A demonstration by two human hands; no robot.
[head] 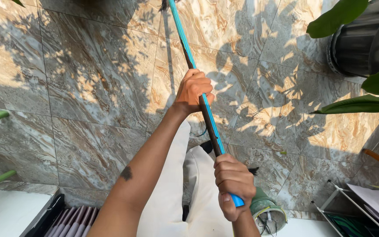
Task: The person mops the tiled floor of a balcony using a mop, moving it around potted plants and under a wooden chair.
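Note:
A long stick with a blue and dark brown shaft (185, 48) runs from the top middle down toward me, over a marbled tile floor (93, 79). My left hand (193, 91) is wrapped around the shaft about halfway along. My right hand (233, 184) grips its near end, where the blue tip pokes out below my fingers. The far end of the stick leaves the frame at the top, so its head is hidden. My pale trousers (185, 188) show below my arms.
A ribbed grey plant pot (358, 44) with large green leaves (360, 104) stands at the top right. A small green round object (266, 213) sits by my right hand. A metal rack (356, 210) is at bottom right, a ridged mat (66, 219) at bottom left.

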